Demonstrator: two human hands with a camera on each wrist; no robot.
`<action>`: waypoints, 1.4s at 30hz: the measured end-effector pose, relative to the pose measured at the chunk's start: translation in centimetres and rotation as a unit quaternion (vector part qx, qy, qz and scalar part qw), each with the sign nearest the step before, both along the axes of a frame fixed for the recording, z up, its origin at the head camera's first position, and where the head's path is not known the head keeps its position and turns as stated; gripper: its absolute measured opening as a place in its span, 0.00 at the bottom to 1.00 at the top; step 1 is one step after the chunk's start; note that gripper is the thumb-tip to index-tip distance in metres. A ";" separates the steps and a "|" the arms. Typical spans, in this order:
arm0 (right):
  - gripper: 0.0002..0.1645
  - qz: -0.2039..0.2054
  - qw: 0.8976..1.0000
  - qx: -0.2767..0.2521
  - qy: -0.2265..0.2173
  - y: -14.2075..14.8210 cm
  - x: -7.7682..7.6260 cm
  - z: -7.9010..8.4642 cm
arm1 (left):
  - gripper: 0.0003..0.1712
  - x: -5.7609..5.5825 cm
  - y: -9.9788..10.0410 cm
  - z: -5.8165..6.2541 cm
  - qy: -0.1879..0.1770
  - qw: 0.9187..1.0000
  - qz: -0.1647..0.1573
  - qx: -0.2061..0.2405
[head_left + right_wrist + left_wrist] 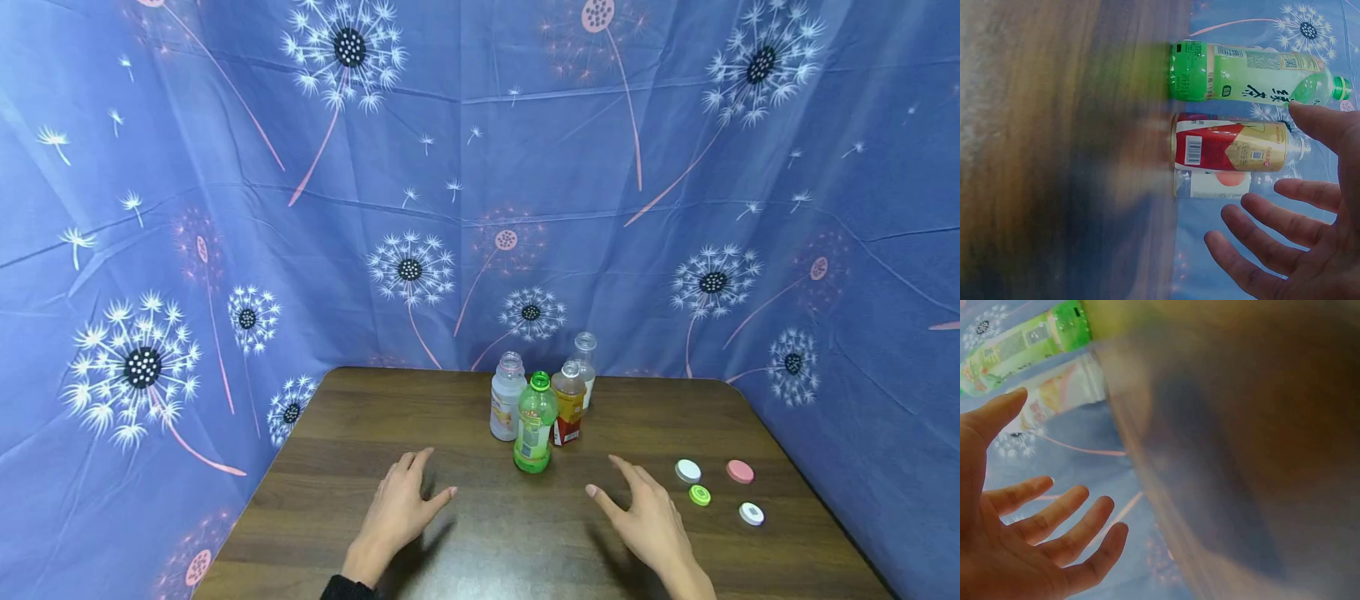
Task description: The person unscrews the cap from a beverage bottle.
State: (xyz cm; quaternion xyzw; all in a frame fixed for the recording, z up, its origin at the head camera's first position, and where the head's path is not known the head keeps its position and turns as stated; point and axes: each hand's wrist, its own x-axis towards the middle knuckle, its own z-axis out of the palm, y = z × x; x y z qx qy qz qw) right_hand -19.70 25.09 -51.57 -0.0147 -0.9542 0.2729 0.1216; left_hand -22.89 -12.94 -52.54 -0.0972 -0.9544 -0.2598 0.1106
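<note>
Both hands hover over the near part of the table with nothing in them. My left hand, fingers spread, is left of a green bottle; my right hand is to its right, fingers also apart. Behind the green bottle stand a clear white-labelled bottle, a bottle with a red and yellow label and a clear glass-like bottle. All stand upright with uncapped mouths. In the right wrist view the red-labelled bottle partly hides the clear one.
Right of my right hand lie loose caps: a white cap, a pink cap, a green cap and another white cap. A blue dandelion-print cloth hangs behind and beside the brown wooden table.
</note>
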 end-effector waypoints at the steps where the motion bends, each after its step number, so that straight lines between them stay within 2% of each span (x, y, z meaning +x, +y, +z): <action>1: 0.51 -0.001 1.000 -0.001 -0.006 0.0 0.1 0.0 | 0.46 -0.1 0.3 0.2 -0.003 1.000 -0.004 0.008; 6: 0.57 -0.010 0.999 -0.001 -0.040 0.1 0.5 0.0 | 0.46 -0.9 1.8 1.2 -0.009 0.999 -0.014 0.031; 15: 0.46 -0.024 0.999 0.006 -0.038 0.3 1.4 -0.4 | 0.45 -2.3 4.9 2.9 0.022 0.998 -0.043 0.041; 22: 0.47 -0.033 0.998 0.021 -0.054 0.7 2.0 -0.9 | 0.45 -3.6 6.9 3.9 0.049 0.996 -0.050 0.050; 26: 0.41 -0.039 0.998 0.024 -0.047 0.9 2.4 -1.3 | 0.47 -4.3 8.0 4.4 0.057 0.994 -0.063 0.062; 29: 0.40 -0.039 0.998 0.027 -0.047 0.9 2.6 -1.6 | 0.48 -5.0 8.9 4.6 0.066 0.992 -0.077 0.072; 36: 0.40 -0.045 0.995 0.028 -0.079 1.1 3.2 -2.0 | 0.49 -6.0 10.3 4.8 0.076 0.989 -0.088 0.089; 42: 0.40 -0.052 0.995 0.034 -0.073 1.5 3.6 -2.4 | 0.53 -6.7 11.6 4.5 0.062 0.992 -0.080 0.072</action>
